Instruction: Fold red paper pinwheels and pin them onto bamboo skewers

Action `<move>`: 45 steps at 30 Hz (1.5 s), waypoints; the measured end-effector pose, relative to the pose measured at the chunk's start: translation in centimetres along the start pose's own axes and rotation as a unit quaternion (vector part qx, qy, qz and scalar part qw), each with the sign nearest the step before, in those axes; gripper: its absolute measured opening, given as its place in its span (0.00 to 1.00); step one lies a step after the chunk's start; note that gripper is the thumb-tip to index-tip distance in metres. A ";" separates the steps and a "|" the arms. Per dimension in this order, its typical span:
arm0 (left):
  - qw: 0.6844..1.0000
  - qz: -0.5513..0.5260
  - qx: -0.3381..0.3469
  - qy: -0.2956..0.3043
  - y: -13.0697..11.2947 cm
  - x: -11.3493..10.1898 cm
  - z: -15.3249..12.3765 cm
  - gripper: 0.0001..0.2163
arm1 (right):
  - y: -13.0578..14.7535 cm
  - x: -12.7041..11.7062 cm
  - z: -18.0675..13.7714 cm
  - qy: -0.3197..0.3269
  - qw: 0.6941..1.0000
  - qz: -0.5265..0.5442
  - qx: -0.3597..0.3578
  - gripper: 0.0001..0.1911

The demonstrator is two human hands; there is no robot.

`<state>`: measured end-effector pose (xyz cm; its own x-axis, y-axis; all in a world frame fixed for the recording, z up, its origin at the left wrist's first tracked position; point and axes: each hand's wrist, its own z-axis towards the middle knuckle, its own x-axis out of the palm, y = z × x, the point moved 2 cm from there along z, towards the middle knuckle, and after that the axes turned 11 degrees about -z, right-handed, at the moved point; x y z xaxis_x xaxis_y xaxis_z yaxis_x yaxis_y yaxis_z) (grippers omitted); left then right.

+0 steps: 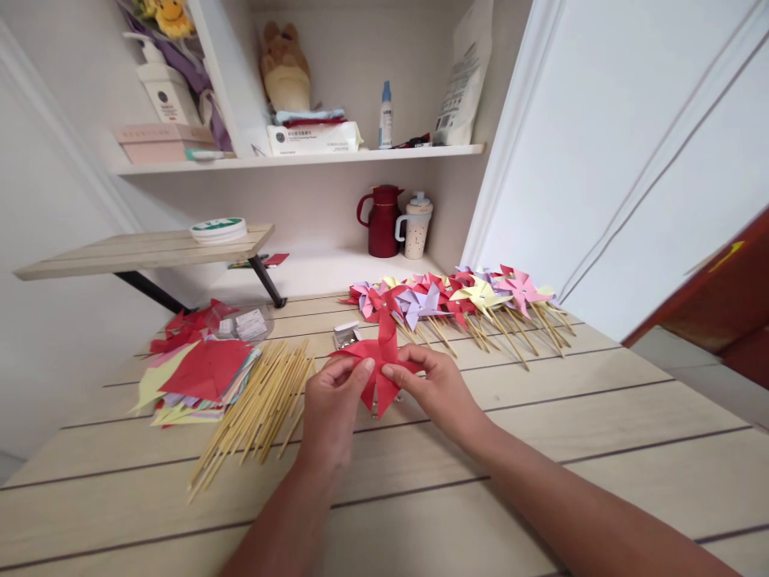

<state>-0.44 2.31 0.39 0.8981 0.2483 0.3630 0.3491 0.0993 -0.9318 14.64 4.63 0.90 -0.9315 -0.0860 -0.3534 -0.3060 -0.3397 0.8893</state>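
Note:
Both my hands hold a red paper pinwheel head just above the wooden table. My left hand pinches its left side with thumb and fingertips closed. On the right side, my right hand pinches it the same way. A pile of thin bamboo sticks lies just left of my left hand. Left of the sticks sits a stack of coloured paper squares, red on top.
A row of finished pinwheels on sticks lies at the table's far right. A small silvery box sits behind the held pinwheel. A red jug and a mug stand in the alcove, below a cluttered shelf.

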 end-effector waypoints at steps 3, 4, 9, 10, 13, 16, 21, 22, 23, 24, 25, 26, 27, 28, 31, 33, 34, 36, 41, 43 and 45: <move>0.998 -0.056 -0.022 -0.015 0.1 -0.2 0.2 0.10 | -0.4 0.0 0.0 -0.003 0.999 0.030 -0.010 0.10; 0.997 -0.075 -0.025 -0.017 0.2 -0.3 0.3 0.10 | -0.5 0.0 0.0 -0.004 0.999 0.047 -0.007 0.11; 0.989 -0.144 -0.041 -0.021 0.1 -0.6 0.5 0.10 | -0.9 0.3 -0.2 0.010 0.998 0.053 -0.036 0.22; 0.987 -0.152 -0.041 -0.024 0.0 -0.5 0.5 0.10 | -0.8 0.3 -0.3 0.007 0.998 0.036 -0.060 0.23; 0.985 -0.164 -0.035 -0.031 -0.3 -0.4 0.2 0.10 | -0.5 0.6 -0.5 0.001 0.991 -0.022 -0.129 0.22; 0.986 -0.161 -0.030 -0.027 -0.3 -0.3 0.1 0.11 | -0.2 0.8 -0.7 0.002 0.986 -0.045 -0.162 0.16; 0.984 -0.169 -0.033 -0.036 0.3 -0.6 0.0 0.11 | 0.1 0.6 -0.7 -0.034 0.989 -0.046 -0.137 0.02; 0.985 -0.166 -0.033 -0.036 0.4 -0.6 0.0 0.11 | 0.1 0.6 -0.6 -0.037 0.991 -0.038 -0.125 0.03; 0.986 -0.162 -0.032 -0.034 0.4 -0.6 0.0 0.11 | 0.0 0.6 -0.5 -0.036 0.993 -0.028 -0.113 0.05; 0.987 -0.157 -0.031 -0.030 0.4 -0.5 0.0 0.11 | 0.0 0.6 -0.5 -0.033 0.994 -0.016 -0.099 0.06; 0.987 -0.153 -0.028 -0.027 0.4 -0.5 -0.1 0.11 | -0.1 0.6 -0.4 -0.030 0.996 -0.005 -0.085 0.06; 0.988 -0.151 -0.027 -0.026 0.4 -0.4 -0.1 0.12 | -0.1 0.7 -0.3 -0.028 0.997 0.006 -0.070 0.07; 0.988 -0.150 -0.026 -0.026 0.3 -0.3 -0.1 0.11 | -0.1 0.7 -0.3 -0.028 0.998 0.016 -0.054 0.08; 0.988 -0.149 -0.026 -0.028 0.3 -0.2 -0.2 0.11 | -0.2 0.7 -0.3 -0.028 0.999 0.026 -0.038 0.09; 0.989 -0.142 -0.027 -0.035 0.1 0.0 -0.4 0.11 | -0.2 0.8 -0.3 -0.033 0.998 0.055 0.001 0.10; 0.990 -0.130 -0.022 -0.041 0.0 0.2 -0.5 0.10 | -0.3 0.8 -0.4 -0.033 0.997 0.073 0.015 0.11; 0.991 -0.121 -0.017 -0.045 -0.1 0.2 -0.6 0.10 | -0.3 0.8 -0.5 -0.032 0.996 0.080 0.018 0.11; 0.993 -0.101 -0.005 -0.055 -0.3 0.2 -0.7 0.10 | -0.3 0.9 -0.5 -0.033 0.995 0.089 0.021 0.11; 0.996 -0.052 0.033 -0.065 -0.8 0.4 -1.0 0.09 | -0.3 0.8 -0.4 -0.036 0.996 0.083 0.015 0.12; 0.996 -0.035 0.042 -0.064 -0.9 0.5 -1.1 0.09 | -0.1 0.8 -0.4 -0.035 0.996 0.077 0.008 0.12; 0.996 -0.024 0.051 -0.063 -0.9 0.5 -1.1 0.09 | 0.0 0.7 -0.4 -0.034 0.997 0.069 0.001 0.12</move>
<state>-0.04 1.24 1.38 0.8379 0.3591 0.4110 0.3563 0.2106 -0.9103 14.04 4.17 0.49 -0.9756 -0.0686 -0.2083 -0.1753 -0.3270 0.9286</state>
